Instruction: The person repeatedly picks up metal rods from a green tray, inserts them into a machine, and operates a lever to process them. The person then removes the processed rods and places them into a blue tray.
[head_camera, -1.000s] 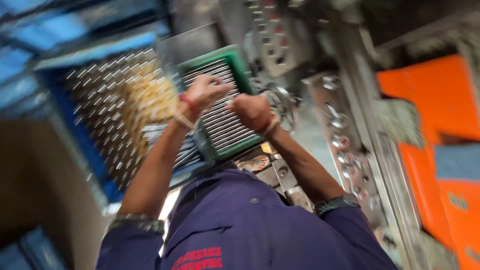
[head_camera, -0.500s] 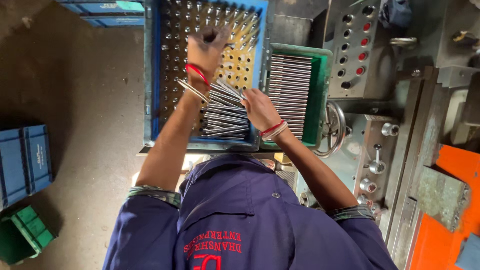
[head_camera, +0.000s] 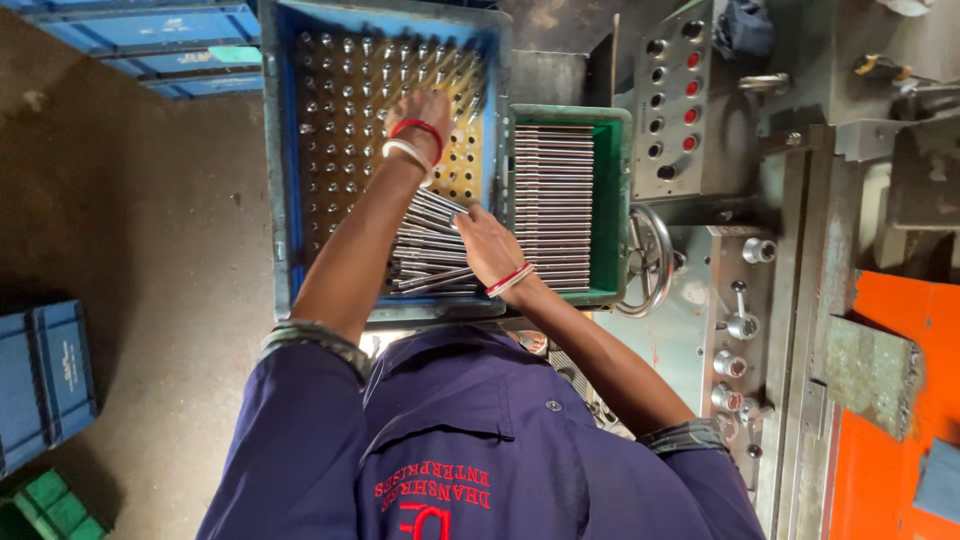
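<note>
My left hand (head_camera: 428, 112) reaches far out over the blue crate (head_camera: 276, 200), above the yellow perforated plate (head_camera: 462, 165) that fills its far right part. The fingers are curled down toward the plate, but they point away from me and I cannot tell whether they pinch a rod or are only touching the holes. A red bangle and a white one sit on that wrist.

My right hand (head_camera: 487, 245) is closer in, over the loose rods (head_camera: 428, 255) that lie heaped at the near end of the crate. The palm faces down and the fingers close round the ends of a few of those rods, which fan out to the left from under my fingers. The grip looks loose rather than clenched. Red and white bangles ring this wrist too.

Many more steel rods stand upright in the plate's holes, their round tips shining in rows across the crate. Just beside the crate on the right sits a green tray (head_camera: 612, 200), touching it or nearly so, with rods laid flat side by side in a neat stack (head_camera: 553, 200).

Right of the tray is a grey machine with a handwheel (head_camera: 648, 262) and a panel of round red and black buttons (head_camera: 672, 100). More blue crates (head_camera: 45, 370) stand on the floor to my left.
</note>
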